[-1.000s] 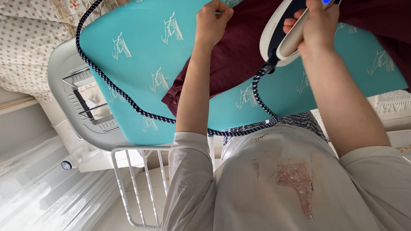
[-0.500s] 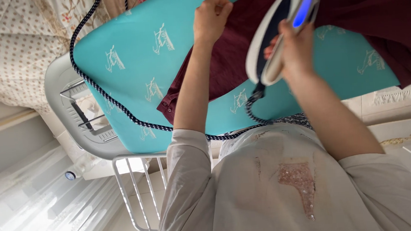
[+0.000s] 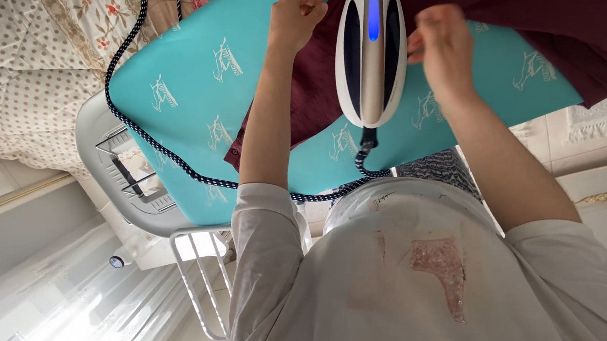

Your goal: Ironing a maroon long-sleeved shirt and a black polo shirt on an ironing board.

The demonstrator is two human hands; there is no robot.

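A maroon garment (image 3: 312, 84) lies across the turquoise ironing board (image 3: 190, 79). My left hand (image 3: 295, 16) is a closed fist that grips the cloth at the board's far side. A white and dark blue steam iron (image 3: 369, 45) with a lit blue strip sits on the garment between my hands. My right hand (image 3: 440, 40) is just right of the iron and off its handle. Its fingers are curled and blurred over the cloth's edge, and whether they pinch anything is unclear. The iron's dotted cord (image 3: 174, 158) runs along the board's edge.
The board's grey end with a wire iron rest (image 3: 130, 179) is at the left. Beyond the board lies floral and dotted bedding (image 3: 39, 61). A white metal rack (image 3: 200, 277) stands below the board by a bright window. More maroon cloth (image 3: 578, 23) hangs off at the right.
My right hand carried the iron leftward, set it down on the garment and came off its handle. My left fist stayed on the cloth.
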